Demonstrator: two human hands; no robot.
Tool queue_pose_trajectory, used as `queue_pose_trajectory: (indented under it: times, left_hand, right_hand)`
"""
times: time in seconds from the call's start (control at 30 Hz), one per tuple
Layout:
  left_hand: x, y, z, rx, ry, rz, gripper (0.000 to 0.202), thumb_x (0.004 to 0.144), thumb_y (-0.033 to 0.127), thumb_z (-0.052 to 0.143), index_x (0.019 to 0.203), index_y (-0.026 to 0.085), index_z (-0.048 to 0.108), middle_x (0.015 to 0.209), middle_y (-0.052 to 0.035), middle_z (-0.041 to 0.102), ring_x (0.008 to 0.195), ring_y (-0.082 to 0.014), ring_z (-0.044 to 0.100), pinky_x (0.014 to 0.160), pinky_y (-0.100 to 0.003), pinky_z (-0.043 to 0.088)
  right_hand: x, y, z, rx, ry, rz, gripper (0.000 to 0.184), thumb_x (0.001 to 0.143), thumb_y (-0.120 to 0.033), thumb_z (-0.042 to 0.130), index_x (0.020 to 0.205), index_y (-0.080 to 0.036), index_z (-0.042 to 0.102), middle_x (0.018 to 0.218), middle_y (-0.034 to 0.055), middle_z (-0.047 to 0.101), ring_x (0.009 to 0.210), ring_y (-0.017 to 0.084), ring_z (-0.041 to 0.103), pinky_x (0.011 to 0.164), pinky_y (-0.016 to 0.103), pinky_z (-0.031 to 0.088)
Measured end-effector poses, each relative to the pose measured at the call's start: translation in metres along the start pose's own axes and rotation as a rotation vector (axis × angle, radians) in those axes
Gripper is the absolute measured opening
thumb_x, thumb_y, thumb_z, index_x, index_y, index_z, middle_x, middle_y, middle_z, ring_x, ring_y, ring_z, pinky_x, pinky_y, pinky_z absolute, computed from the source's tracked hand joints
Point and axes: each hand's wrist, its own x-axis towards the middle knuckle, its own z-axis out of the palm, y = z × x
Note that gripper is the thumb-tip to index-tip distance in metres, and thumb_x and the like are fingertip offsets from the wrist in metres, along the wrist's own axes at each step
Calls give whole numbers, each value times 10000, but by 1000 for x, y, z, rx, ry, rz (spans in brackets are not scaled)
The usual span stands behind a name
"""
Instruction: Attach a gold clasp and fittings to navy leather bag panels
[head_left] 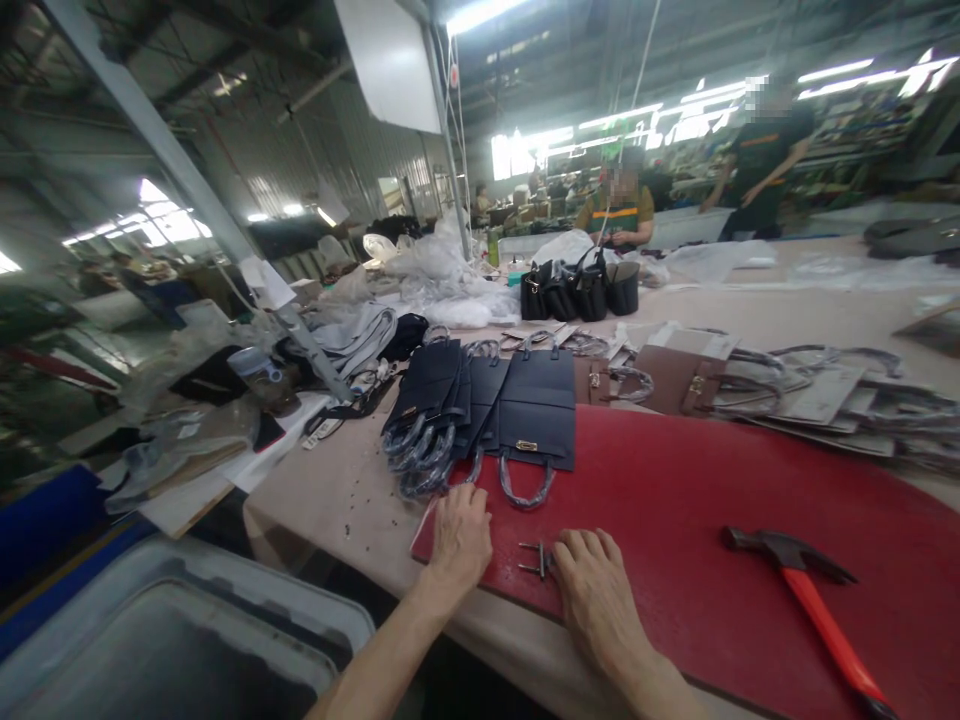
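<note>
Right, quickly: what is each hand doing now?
Left hand: open, flat on the red mat, holding nothing.
Right hand: open, flat, by the small dark metal clasp.

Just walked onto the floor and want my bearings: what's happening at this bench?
A person rests both bare hands on a red mat at the table's near edge. The left hand lies flat and open just below a fanned stack of dark blue bag panels with wrapped handles. The right hand, also open, has its fingertips beside a small metal fitting lying between the hands. A red-handled hammer lies untouched to the right. Other people work farther back.
</note>
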Motion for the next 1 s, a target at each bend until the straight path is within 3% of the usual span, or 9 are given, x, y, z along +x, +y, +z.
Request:
queue_pose_trajectory:
  times: [0.13,0.3,0.47,0.53,0.6,0.7,0.8,0.9,1.0]
  left_hand:
    - [10,20,16,-81,11,309,337,916,156,569,1253,165,581,1409,-117,538,1359,-304,438,1181,-506,307]
    - [36,32,34,-13,-46,357,242,887,40,487,1063,119,632,1140,-136,641,1195,-284,559,1174,-514,302]
    - [56,64,8,-197,-56,355,159,917,83,482,912,149,626,989,-98,653,1023,-246,602,1019,-428,425]
    - [59,87,-9,-262,-39,349,147,923,107,492,901,155,629,985,-91,656,997,-245,603,984,-426,433]
    - [55,110,-20,-303,-28,372,141,926,117,500,902,154,634,980,-91,660,989,-245,603,974,-427,439]
    - [37,133,-17,-310,-38,452,129,914,108,517,898,148,639,966,-93,659,988,-242,604,1005,-431,434]
    - [1,138,6,-243,-109,589,121,896,101,526,906,144,639,951,-84,656,972,-233,605,1089,-469,388]
    - [-45,136,34,-173,-180,776,111,872,110,534,908,145,633,939,-79,649,959,-233,598,1117,-483,374]
    - [-83,138,52,-178,-162,831,108,833,128,563,921,146,623,933,-90,639,959,-249,591,1104,-471,396]
  right_hand:
    - [-10,9,4,-72,90,-3,114,916,-116,571,908,-202,643,1011,74,674,936,261,575,931,423,373]
    - [-28,27,10,-105,197,-44,156,880,-72,558,938,-210,602,1017,67,671,934,258,591,921,416,389]
    - [-54,42,19,-131,280,-1,157,900,-95,493,954,-224,565,952,71,668,824,238,604,745,348,439]
    - [-64,45,18,-79,335,78,123,943,-174,454,883,-236,542,819,53,642,704,221,593,648,324,427]
    - [-77,45,11,39,368,254,183,975,-293,417,821,-249,506,731,37,614,618,208,585,585,317,416]
    - [-101,45,-17,300,321,710,281,969,-481,389,873,-254,524,735,38,653,638,221,638,595,328,454]
    - [-127,49,-56,550,301,1049,429,898,-644,426,953,-237,553,637,14,643,612,222,640,603,331,485]
    - [-143,52,-86,724,403,1164,533,805,-740,514,922,-221,541,565,-14,600,527,181,572,529,296,456]
    - [-148,51,-97,861,473,1180,600,709,-794,599,862,-219,528,531,-25,566,480,154,513,465,273,411]
